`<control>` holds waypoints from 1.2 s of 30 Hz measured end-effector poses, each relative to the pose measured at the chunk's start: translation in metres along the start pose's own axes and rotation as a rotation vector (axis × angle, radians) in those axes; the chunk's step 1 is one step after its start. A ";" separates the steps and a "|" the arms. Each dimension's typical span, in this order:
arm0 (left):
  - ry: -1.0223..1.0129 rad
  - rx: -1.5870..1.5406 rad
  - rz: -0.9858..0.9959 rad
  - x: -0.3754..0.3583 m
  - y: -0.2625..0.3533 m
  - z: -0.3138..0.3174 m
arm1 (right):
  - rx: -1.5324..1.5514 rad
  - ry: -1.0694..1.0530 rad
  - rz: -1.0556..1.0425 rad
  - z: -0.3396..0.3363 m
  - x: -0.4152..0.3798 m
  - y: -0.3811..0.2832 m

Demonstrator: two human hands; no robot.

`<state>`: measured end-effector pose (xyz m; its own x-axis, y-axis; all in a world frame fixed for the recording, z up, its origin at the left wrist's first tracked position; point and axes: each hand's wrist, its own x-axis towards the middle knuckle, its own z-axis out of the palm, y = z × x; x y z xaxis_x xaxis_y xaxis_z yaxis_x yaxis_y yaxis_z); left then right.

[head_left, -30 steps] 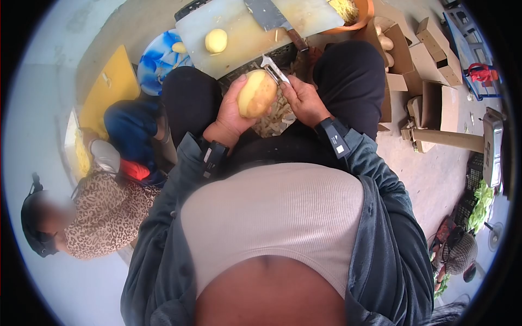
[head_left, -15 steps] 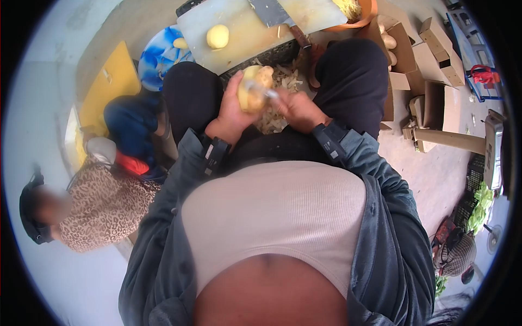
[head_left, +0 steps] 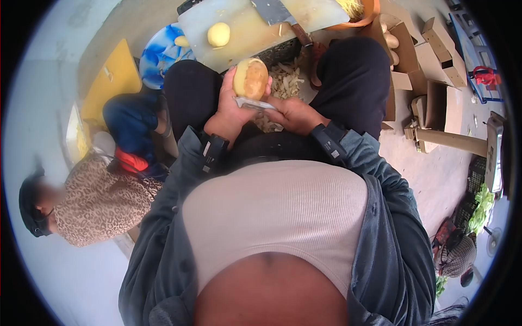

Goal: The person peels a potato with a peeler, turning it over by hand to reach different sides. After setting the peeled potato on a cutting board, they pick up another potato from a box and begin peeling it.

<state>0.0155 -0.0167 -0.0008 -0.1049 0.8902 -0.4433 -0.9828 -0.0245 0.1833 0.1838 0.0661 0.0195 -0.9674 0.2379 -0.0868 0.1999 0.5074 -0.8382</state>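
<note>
A partly peeled potato [head_left: 254, 81] sits in my left hand [head_left: 228, 108], its brown skin still on the side turned up and right. My right hand [head_left: 298, 114] is closed on a peeler [head_left: 254, 104], whose light-coloured head lies just below the potato. Peelings [head_left: 286, 81] are heaped on the floor between my knees. Beyond them a cutting board [head_left: 244, 32] carries a peeled potato [head_left: 218, 35] and a cleaver [head_left: 274, 12] with a dark wooden handle.
A blue and white basin [head_left: 154, 60] stands left of the board, an orange bowl of shreds [head_left: 356, 16] right of it. Cardboard boxes [head_left: 405, 54], one with potatoes, stand at right. Another person [head_left: 109, 201] sits at left; a second is partly visible at lower right.
The peeler has moved from the potato's face down to below it. The potato is turned, showing a large patch of skin. The person at left has shifted slightly.
</note>
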 end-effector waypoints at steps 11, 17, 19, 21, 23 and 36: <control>-0.028 0.305 0.063 -0.003 -0.014 0.014 | 0.323 0.616 0.118 -0.004 0.018 0.012; 0.041 0.271 0.123 -0.003 -0.008 0.018 | 0.276 0.540 0.308 -0.011 0.015 0.015; -0.014 0.267 0.085 -0.005 -0.003 0.016 | 0.138 0.587 0.282 -0.012 0.013 0.020; -0.070 0.262 0.047 -0.005 -0.002 0.015 | -0.032 0.685 0.139 -0.010 0.015 0.023; 0.041 0.273 0.079 -0.005 -0.003 0.015 | -0.205 0.776 -0.008 -0.012 0.015 0.025; 0.089 0.333 0.042 -0.008 -0.005 0.018 | 0.064 0.544 0.053 -0.024 0.010 0.005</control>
<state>0.0239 -0.0151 0.0179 -0.1713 0.8481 -0.5015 -0.8750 0.1029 0.4730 0.1790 0.0908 0.0280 -0.7332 0.6640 0.1466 0.2201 0.4358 -0.8727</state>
